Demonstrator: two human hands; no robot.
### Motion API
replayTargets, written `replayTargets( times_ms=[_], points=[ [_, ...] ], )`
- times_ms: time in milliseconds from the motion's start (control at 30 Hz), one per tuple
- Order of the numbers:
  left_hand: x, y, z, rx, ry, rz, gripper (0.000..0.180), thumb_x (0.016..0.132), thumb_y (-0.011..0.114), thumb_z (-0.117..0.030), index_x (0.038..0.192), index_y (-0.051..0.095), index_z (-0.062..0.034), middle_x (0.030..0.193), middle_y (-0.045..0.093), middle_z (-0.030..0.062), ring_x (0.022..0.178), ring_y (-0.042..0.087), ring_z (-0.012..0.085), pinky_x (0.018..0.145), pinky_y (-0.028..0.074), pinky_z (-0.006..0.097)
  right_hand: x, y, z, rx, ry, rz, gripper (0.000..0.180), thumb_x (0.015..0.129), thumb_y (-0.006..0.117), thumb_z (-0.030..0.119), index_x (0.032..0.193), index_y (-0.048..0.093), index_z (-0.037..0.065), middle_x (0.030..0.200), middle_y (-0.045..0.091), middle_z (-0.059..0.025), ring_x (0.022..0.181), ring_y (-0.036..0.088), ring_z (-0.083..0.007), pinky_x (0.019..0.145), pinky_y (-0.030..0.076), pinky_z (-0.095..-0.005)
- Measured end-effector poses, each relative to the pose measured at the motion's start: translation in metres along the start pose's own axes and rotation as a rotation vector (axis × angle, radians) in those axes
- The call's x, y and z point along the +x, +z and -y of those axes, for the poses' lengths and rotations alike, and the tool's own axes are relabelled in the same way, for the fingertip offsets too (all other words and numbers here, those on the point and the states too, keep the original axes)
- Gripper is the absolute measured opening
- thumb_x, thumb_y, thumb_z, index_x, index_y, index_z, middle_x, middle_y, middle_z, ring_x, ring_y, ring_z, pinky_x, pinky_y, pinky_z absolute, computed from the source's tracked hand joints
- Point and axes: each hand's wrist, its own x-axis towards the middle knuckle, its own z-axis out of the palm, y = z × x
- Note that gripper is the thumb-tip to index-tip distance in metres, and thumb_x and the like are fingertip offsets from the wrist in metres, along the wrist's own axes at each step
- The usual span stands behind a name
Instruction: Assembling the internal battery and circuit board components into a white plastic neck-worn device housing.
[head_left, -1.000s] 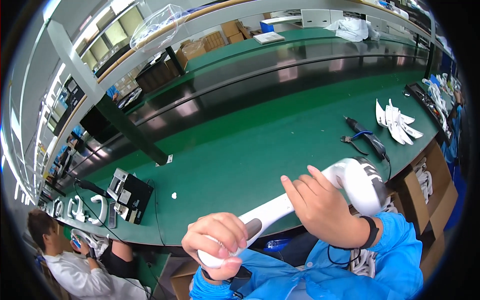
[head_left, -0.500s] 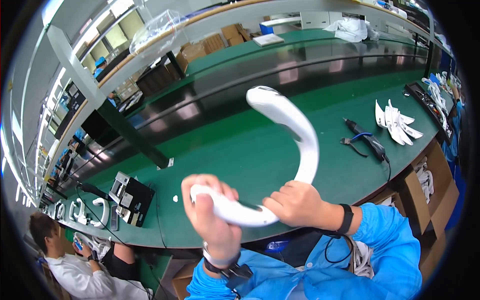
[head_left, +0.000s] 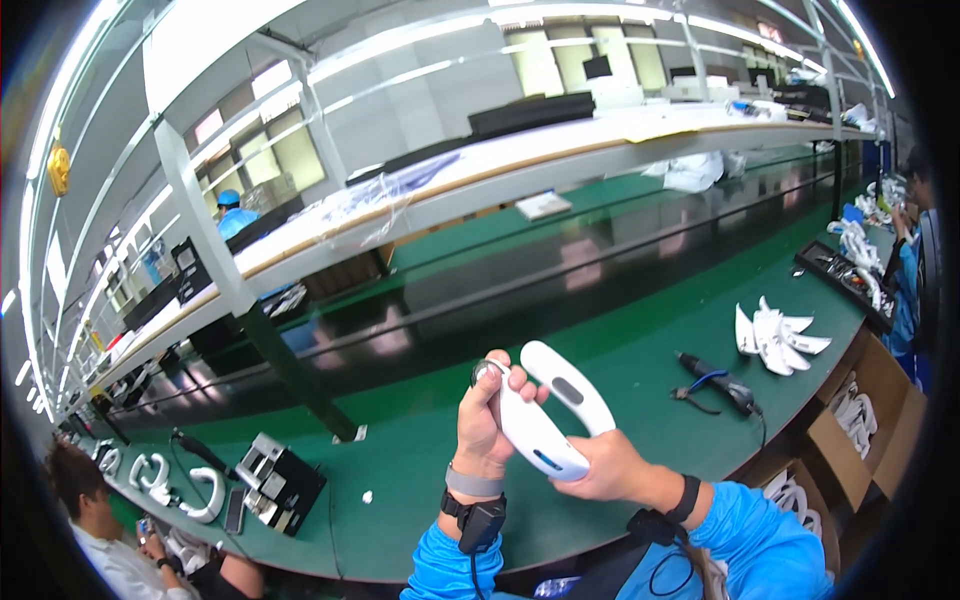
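Observation:
Both my hands hold a white U-shaped plastic device (head_left: 537,436) above the green bench, its bend toward my right. My left hand (head_left: 485,425) wraps round one end, with the thumb up by a dark round part at the tip. My right hand (head_left: 615,468) grips the device at the bend, covering part of it. A dark slot shows on the nearer arm, beside the right fingers. The farther arm, with a grey oval inset, stretches free beyond my hands.
To the right on the bench (head_left: 400,520) lie a corded black electric screwdriver (head_left: 722,386), small cutters (head_left: 697,402), white curved shells (head_left: 772,340) and a black parts tray (head_left: 835,270). Cardboard boxes (head_left: 838,462) stand below. Leftward are a black-and-silver fixture (head_left: 285,492) and a seated person (head_left: 95,510).
The view has tilted upward. The device has turned in my hands, its open arms now pointing away to the upper left, and my left hand has turned upright around its end.

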Motion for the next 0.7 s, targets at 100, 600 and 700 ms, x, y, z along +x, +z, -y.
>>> replayTargets(
  times_ms=[100,600,700],
  points=[
    [0.009,-0.009,0.008,-0.011,-0.005,-0.009,0.023,0.095,0.062,-0.032,0.104,0.050,-0.0133,0.077,0.053,0.0018,0.071,0.057,0.0173,0.074,0.053,0.038,-0.001,-0.009,-0.003,0.145,0.114,0.122,0.025,0.071,0.080,0.020,0.089,0.071,0.006,0.074,0.070,-0.0106,0.065,0.071,-0.0247,0.064,0.056,-0.0332],
    [0.037,-0.018,-0.002,0.083,-0.106,0.089,0.022,0.083,0.068,-0.013,0.097,0.052,-0.0073,0.075,0.056,0.0083,0.067,0.061,0.0223,0.065,0.055,0.040,0.038,-0.009,-0.032,-0.211,0.206,0.671,0.030,0.084,0.064,0.036,0.086,0.068,0.006,0.071,0.067,-0.0194,0.068,0.066,-0.0402,0.066,0.055,-0.0478],
    [0.040,-0.021,-0.003,0.115,-0.086,0.033,0.021,0.083,0.067,-0.014,0.097,0.052,-0.0076,0.075,0.056,0.0082,0.065,0.060,0.0217,0.063,0.055,0.039,0.034,-0.001,-0.032,-0.280,0.242,0.554,0.026,0.082,0.064,0.034,0.086,0.068,0.008,0.071,0.068,-0.0182,0.067,0.067,-0.0389,0.065,0.055,-0.0475]
  ],
)
